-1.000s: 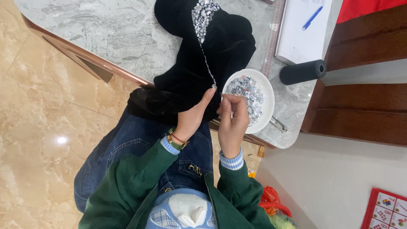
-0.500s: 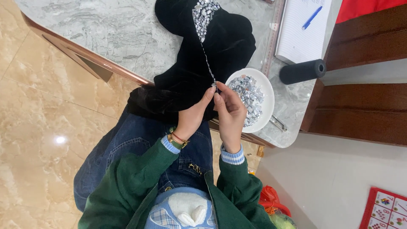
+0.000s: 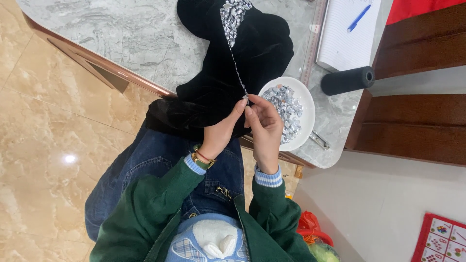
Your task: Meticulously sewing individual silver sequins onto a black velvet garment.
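Both my hands meet at the near end of the bead line point(image 3: 236, 68) on the black velvet point(image 3: 228, 87). Left hand point(image 3: 224, 130): fingers pressed together, tips against the velvet at the line's end, palm over the cloth edge. Right hand point(image 3: 266, 127): thumb and forefinger pinching something small at the same spot; too small to identify. The two hands touch at the fingertips. Velvet lies on the marble desk point(image 3: 121, 34), near edge hanging off onto my lap. A patch of silver stones point(image 3: 234, 14) sits at the far end of the line. White bowl point(image 3: 302, 97) of loose stones just beside my right hand. Black spool point(image 3: 347, 80) and notepad point(image 3: 342, 39) with blue pen point(image 3: 358, 18) further right.
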